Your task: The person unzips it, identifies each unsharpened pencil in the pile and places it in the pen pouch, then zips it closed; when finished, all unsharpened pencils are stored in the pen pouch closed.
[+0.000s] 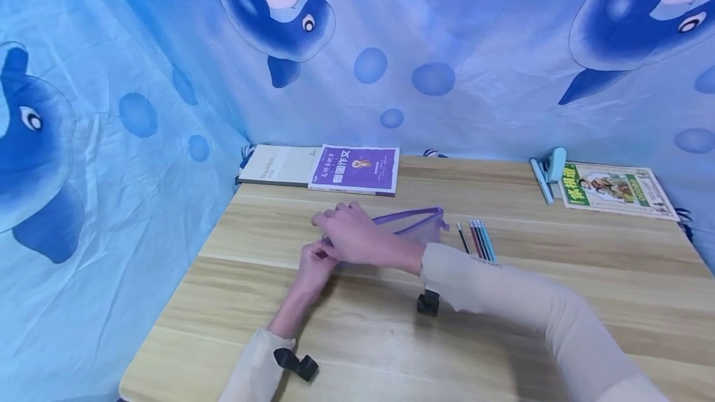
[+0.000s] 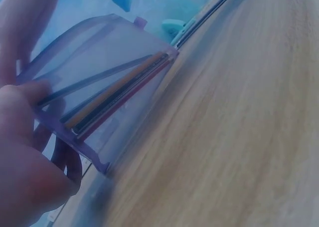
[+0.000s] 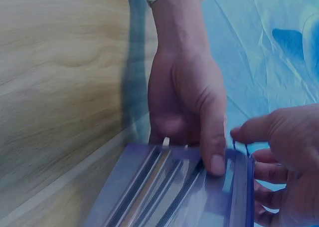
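pinching the purple pouch (image 1: 416, 226) mid-frame, my left hand (image 1: 316, 263) clamps its end while my right hand (image 1: 357, 236) arches over, fingers curled at the zip.

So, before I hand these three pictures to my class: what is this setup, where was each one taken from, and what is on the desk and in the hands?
There is no machine here. A person wears three cameras: one on the head and one on each wrist.

The wide picture is the head view, looking down at a wooden desk. On it lie two books at the back, a comic booklet and a blue stapler at the right, and a row of pencils.

In the middle, both hands work on a translucent purple zip pouch. The left hand holds one end; the right hand reaches across over it.

The left wrist view shows the pouch up close, with pens or pencils inside. The right wrist view shows the left hand's grip, thumb pressed on the pouch, and the right hand pinching at its zip edge.
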`<state>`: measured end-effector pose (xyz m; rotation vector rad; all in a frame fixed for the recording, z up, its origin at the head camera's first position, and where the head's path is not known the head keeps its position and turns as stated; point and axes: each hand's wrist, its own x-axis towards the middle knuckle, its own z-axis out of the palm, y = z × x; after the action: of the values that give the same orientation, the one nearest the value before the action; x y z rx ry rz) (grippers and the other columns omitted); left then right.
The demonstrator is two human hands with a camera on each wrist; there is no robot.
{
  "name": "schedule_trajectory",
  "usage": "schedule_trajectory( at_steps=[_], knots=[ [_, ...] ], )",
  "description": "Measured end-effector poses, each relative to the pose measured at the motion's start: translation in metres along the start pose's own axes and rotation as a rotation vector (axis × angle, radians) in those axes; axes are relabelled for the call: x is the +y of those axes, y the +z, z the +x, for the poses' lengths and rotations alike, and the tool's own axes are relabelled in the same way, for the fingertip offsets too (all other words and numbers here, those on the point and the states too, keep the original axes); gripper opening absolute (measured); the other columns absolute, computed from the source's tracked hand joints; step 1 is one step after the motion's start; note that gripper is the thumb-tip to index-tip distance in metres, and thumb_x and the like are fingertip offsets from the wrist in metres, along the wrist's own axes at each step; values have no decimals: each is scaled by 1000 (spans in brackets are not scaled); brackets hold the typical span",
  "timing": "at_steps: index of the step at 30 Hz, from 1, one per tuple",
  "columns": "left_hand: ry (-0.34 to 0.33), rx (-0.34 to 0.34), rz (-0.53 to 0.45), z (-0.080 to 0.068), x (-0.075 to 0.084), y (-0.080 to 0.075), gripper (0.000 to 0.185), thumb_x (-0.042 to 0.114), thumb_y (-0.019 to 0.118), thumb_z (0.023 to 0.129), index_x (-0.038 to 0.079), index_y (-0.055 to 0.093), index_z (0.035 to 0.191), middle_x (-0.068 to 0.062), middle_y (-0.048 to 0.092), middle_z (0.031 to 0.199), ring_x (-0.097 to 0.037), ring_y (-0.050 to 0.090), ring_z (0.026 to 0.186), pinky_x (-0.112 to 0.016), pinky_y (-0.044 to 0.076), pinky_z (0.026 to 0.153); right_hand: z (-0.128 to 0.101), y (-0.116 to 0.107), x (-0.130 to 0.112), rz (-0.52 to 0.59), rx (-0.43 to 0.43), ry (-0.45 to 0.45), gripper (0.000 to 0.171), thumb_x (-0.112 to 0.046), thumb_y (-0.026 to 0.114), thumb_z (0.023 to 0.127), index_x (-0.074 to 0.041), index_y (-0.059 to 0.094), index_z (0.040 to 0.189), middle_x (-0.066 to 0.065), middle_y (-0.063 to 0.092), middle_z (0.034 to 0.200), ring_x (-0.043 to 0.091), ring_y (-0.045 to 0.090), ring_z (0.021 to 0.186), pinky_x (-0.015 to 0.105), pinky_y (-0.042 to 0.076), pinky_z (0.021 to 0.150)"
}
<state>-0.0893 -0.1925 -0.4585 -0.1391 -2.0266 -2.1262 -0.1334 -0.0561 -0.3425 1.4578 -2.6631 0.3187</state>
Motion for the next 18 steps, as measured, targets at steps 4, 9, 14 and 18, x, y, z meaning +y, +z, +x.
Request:
schedule_trajectory(
  at_steps=[4,9,14,18],
  knots=[
    [19,-12,24,0,0,-1,32,-18,62,79,12,69,68,2,70,79,-12,60,78,-22,52,70,0,-2,-1,25,47,-26,42,-23,75,88,-10,66,127,5,70,109,23,61,98,37,49,87],
    [40,-14,26,1,2,-1,24,-16,64,81,-6,73,102,-12,74,100,-13,67,89,-26,57,79,-11,-8,12,234,92,-54,40,-11,73,87,-1,65,125,9,70,110,24,62,101,34,50,91],
    [73,-23,30,4,9,-3,28,-15,64,85,-16,63,113,-1,74,103,-14,67,89,-25,57,77,-19,-9,24,334,80,-65,39,-10,74,87,0,66,124,11,69,116,25,61,107,36,48,96],
    [87,-40,44,5,7,-3,23,-11,66,88,-16,64,110,3,73,101,-13,66,90,-24,56,80,-26,-7,33,306,107,-85,35,-12,76,86,-4,70,120,8,71,112,21,62,98,36,47,91]
  ],
)
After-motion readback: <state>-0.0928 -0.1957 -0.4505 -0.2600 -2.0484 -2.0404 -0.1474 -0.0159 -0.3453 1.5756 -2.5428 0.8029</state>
